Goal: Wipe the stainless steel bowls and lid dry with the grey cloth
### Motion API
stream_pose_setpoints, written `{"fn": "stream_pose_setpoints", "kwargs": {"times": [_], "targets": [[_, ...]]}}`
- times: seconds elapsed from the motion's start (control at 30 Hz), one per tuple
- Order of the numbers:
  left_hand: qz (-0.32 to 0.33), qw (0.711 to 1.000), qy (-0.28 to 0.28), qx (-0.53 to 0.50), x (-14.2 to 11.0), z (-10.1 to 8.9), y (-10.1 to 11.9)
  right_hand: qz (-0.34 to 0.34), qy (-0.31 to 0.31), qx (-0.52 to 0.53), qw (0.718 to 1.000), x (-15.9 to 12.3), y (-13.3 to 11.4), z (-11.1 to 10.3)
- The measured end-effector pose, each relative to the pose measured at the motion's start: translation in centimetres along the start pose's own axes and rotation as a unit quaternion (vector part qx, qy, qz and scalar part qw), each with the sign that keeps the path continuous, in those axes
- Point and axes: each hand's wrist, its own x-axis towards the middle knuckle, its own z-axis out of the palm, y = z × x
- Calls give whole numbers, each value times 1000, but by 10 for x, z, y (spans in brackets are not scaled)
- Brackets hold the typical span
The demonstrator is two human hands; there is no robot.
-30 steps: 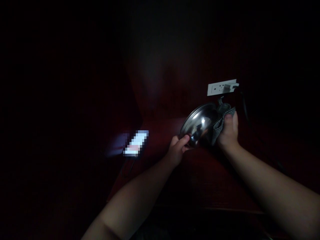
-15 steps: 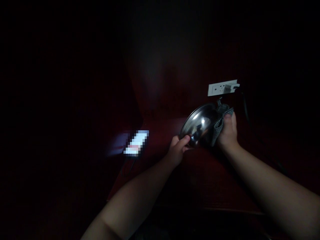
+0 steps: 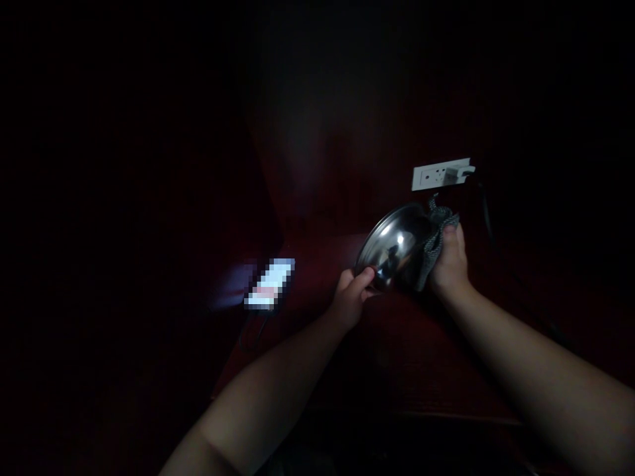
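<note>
In a very dark room, a shiny round metal dish (image 3: 394, 244) is held tilted above a dark red wooden surface (image 3: 421, 357). My left hand (image 3: 351, 295) pinches the dish's lower left rim, fingers closed on it. My right hand (image 3: 450, 259) is closed on a grey checked cloth (image 3: 434, 238), which it presses against the dish's right edge. The cloth bunches between the thumb and the metal.
A lit phone screen (image 3: 270, 284) lies on the surface to the left of my hands, a dark cable beneath it. A white wall socket (image 3: 439, 174) with a plug in it sits above the dish, and a black cord (image 3: 485, 211) hangs down from it.
My right hand with the cloth has slid slightly left and up along the dish's edge. The left hand and the dish have barely moved.
</note>
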Motion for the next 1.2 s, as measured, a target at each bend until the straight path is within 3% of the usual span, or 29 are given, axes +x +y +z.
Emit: {"fn": "stream_pose_setpoints", "kwargs": {"times": [0.5, 0.9, 1.0, 1.2], "targets": [[-5, 1000, 20, 16, 4, -8, -4, -4, -11, -10, 1000, 0, 2, -1], [-12, 995, -50, 82, 6, -10, -4, -22, 1, -36, 999, -1, 1, -2], [12, 987, -74, 141, 8, -12, -2, -26, 9, -39, 999, 0, 4, -4], [76, 977, -63, 189, 10, -11, 6, -66, 12, -66, 996, 5, 16, -13]]}}
